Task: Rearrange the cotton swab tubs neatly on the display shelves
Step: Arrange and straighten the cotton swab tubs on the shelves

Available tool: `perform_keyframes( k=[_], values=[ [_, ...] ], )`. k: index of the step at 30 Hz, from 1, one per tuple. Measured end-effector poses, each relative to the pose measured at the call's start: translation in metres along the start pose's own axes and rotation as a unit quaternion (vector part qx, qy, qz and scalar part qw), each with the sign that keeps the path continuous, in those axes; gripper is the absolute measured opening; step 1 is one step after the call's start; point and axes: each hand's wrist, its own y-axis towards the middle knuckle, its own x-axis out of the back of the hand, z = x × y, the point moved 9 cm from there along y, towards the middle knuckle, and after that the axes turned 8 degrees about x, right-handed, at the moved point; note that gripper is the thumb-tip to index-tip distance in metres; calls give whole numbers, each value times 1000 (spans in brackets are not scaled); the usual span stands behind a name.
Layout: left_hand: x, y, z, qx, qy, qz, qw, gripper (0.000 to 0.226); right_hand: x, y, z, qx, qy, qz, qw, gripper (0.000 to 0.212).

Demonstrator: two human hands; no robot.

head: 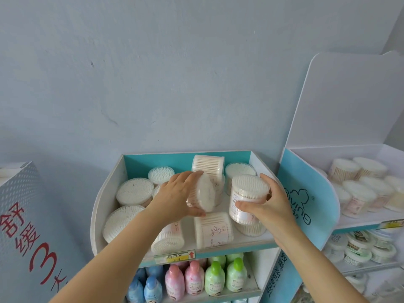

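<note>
A clear round plastic tub of white cotton swabs [204, 194] is gripped in the left hand [177, 193]. The fingers curl over its far side and the thumb sits under its near edge. This tilted tub is tipped on its side with the swab tips facing right, and it is held above the middle of the white cardboard top shelf with a teal back wall [218, 158].

Just to its right, not touching it, the right hand [270, 207] grips a second clear upright tub [249, 194], with the thumb across the near wall and the fingers round the right side.

Below the hands, two clear tubs with pink print [213, 229] lie on their sides near the front edge. Two wide, shallow round tubs [134, 191] stand at the left of the shelf. At the far side, one tub lies sideways [207, 166] on top of others, between two upright ones.

On the shelf beneath stand blue, pink and green plastic bottles [193, 278]. A neighbouring white and teal display stand [306, 193] on the right holds more swab tubs [360, 184], with white-lidded jars [358, 248] on the shelf below them. A grey box with red characters [24, 215] stands at the left, against a pale blue wall [153, 73].
</note>
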Motion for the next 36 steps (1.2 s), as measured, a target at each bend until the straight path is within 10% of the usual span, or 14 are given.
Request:
perform_keyframes(
  k=[26,36],
  values=[
    [26,3,-122,-133,-38,-135,981,79,101,-20,35,37,25,-139,989,89],
    [-58,-13,-91,-96,227,163,956,121,115,4,20,58,63,-103,991,88]
  ],
)
